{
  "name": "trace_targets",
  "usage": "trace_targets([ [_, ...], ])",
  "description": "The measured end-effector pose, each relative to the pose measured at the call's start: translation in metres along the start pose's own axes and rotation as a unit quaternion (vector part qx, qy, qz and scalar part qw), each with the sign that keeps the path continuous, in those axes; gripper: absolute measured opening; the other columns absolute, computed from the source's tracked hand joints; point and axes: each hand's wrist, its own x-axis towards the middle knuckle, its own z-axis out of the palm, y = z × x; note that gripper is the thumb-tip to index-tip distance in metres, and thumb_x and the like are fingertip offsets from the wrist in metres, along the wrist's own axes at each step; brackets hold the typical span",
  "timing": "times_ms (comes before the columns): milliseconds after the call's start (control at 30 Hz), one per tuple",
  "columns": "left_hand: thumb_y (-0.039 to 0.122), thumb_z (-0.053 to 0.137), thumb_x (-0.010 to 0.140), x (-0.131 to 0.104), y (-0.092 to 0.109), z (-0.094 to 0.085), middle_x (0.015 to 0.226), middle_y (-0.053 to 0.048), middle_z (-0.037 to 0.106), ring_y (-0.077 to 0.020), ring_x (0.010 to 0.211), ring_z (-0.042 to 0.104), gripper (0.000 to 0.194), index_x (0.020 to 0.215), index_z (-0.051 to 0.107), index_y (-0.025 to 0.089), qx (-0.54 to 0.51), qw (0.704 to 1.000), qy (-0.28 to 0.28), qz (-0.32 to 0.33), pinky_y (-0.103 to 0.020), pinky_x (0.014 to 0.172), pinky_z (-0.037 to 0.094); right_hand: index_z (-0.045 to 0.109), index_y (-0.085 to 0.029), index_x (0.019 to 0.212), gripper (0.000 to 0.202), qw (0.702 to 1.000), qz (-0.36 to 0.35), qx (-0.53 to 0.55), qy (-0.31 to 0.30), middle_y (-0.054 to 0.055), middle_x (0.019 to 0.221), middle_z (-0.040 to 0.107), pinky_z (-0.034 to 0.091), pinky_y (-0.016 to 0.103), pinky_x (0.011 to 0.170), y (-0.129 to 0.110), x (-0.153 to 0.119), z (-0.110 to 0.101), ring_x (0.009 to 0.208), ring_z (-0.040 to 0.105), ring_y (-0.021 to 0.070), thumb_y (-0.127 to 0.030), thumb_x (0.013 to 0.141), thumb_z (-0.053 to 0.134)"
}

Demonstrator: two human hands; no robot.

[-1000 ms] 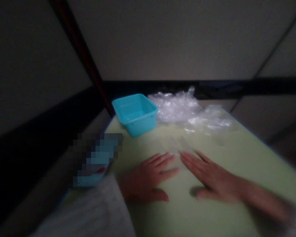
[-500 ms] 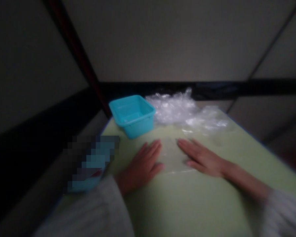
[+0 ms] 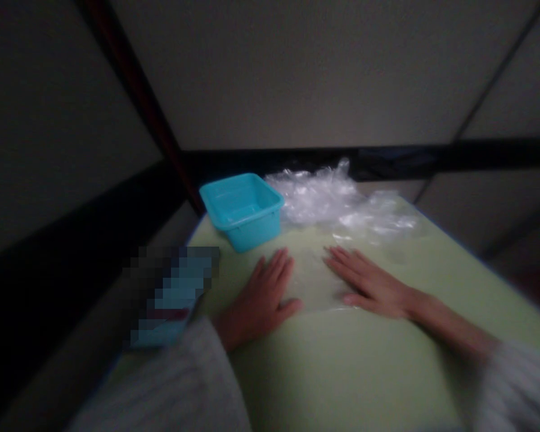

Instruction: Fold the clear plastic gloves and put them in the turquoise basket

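Note:
A clear plastic bag [image 3: 315, 285] lies flat on the pale green tabletop [image 3: 342, 372] in front of me. My left hand [image 3: 267, 297] rests palm down at its left side, fingers stretched out and thumb pointing right. On the opposite side my right hand [image 3: 371, 285] lies flat over the bag's right edge, fingers extended toward the upper left. Neither hand grips anything. Behind them is a loose heap of crumpled clear plastic bags [image 3: 319, 195], some spreading to the right.
A turquoise plastic basin [image 3: 256, 231] stands at the back left, beside the heap. At the left table edge lies a flat, blurred-out bluish object [image 3: 180, 294]. A wall with dark strips [image 3: 306, 78] rises behind the table.
Both hands have slid slightly away from me across the bag, and their fingers are a little more spread. The basin and the heap have stayed put.

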Motion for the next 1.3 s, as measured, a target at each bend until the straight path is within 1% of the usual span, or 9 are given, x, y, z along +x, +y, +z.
trace_targets([
  [100,0.037,0.049,0.086,-0.006,0.0,-0.006,0.15,-0.016,0.023,-0.027,0.139,0.016,0.063,0.14,0.027,0.012,-0.016,0.997,0.052,0.049,-0.048,0.112,0.016,0.034,-0.018,0.139,0.06,0.998,-0.069,0.001,0.016,0.013,0.146,0.033,0.023,0.052,0.109,-0.003,-0.005,-0.015,0.135,0.026,0.0281,-0.049,0.09,0.045],
  [167,0.033,0.051,0.084,-0.01,0.002,-0.01,0.143,-0.014,0.039,-0.0269,0.133,0.031,0.055,0.135,0.037,0.015,-0.023,0.993,0.079,0.085,-0.046,0.11,0.024,0.053,-0.017,0.123,0.043,0.995,-0.097,-0.008,0.012,0.012,0.128,0.053,0.034,0.047,0.102,-0.007,-0.01,-0.024,0.122,0.044,0.0265,-0.043,0.089,0.049],
  [233,0.031,0.052,0.082,-0.012,0.006,-0.013,0.129,-0.012,0.054,-0.0267,0.122,0.045,0.046,0.126,0.048,0.016,-0.025,0.99,0.087,0.108,-0.044,0.106,0.032,0.063,-0.016,0.106,0.03,0.995,-0.094,-0.024,-0.002,0.011,0.106,0.061,0.042,0.042,0.091,-0.011,-0.014,-0.029,0.105,0.053,0.0247,-0.037,0.089,0.05],
  [400,0.031,0.058,0.078,-0.012,0.012,-0.014,0.108,-0.01,0.064,-0.0249,0.101,0.057,0.033,0.107,0.057,0.015,-0.02,0.991,0.077,0.108,-0.04,0.093,0.043,0.063,-0.016,0.085,0.017,0.994,-0.077,-0.073,0.008,0.007,0.087,0.06,0.042,0.036,0.077,-0.017,-0.018,-0.025,0.085,0.052,0.021,-0.026,0.088,0.05],
  [667,0.03,0.061,0.076,-0.011,0.014,-0.014,0.105,-0.008,0.064,-0.0238,0.098,0.057,0.03,0.103,0.057,0.017,-0.03,0.992,0.084,0.09,-0.038,0.091,0.043,0.06,-0.017,0.076,0.017,0.987,-0.109,-0.116,0.034,0.007,0.083,0.061,0.04,0.035,0.07,-0.015,-0.019,-0.017,0.079,0.053,0.0202,-0.017,0.087,0.047],
  [867,0.031,0.063,0.074,-0.011,0.013,-0.012,0.107,-0.01,0.064,-0.0247,0.098,0.058,0.04,0.11,0.057,0.015,-0.032,0.99,0.098,0.096,-0.039,0.092,0.043,0.059,-0.015,0.099,0.02,0.988,0.002,0.13,0.085,0.008,0.095,0.066,0.046,0.029,0.073,-0.017,-0.02,-0.021,0.084,0.06,0.0167,-0.015,0.088,0.042],
  [967,0.026,0.059,0.078,-0.009,0.011,-0.009,0.104,-0.011,0.066,-0.0243,0.096,0.059,0.035,0.11,0.059,0.013,-0.039,0.988,0.115,0.096,-0.04,0.09,0.044,0.058,-0.017,0.09,0.016,0.964,0.093,0.221,0.118,0.004,0.082,0.065,0.046,0.025,0.064,-0.017,-0.018,-0.019,0.073,0.06,0.0151,-0.02,0.089,0.042],
  [1133,0.018,0.045,0.088,-0.007,0.006,-0.005,0.094,-0.008,0.07,-0.02,0.087,0.063,0.023,0.096,0.067,0.015,-0.141,0.975,0.158,0.066,-0.035,0.083,0.047,0.055,-0.018,0.081,0.017,0.933,0.157,0.284,0.154,0.001,0.073,0.058,0.041,0.023,0.057,-0.02,-0.014,-0.015,0.066,0.053,0.0137,-0.026,0.09,0.043],
  [1300,0.026,0.051,0.084,-0.009,0.009,-0.015,0.074,-0.005,0.071,-0.018,0.071,0.065,0.023,0.075,0.068,0.015,-0.318,0.936,0.143,-0.044,-0.027,0.068,0.049,0.055,-0.018,0.078,0.015,0.866,0.196,0.43,0.163,-0.002,0.062,0.052,0.034,0.019,0.048,-0.027,-0.012,-0.022,0.055,0.046,0.0091,-0.029,0.087,0.051],
])
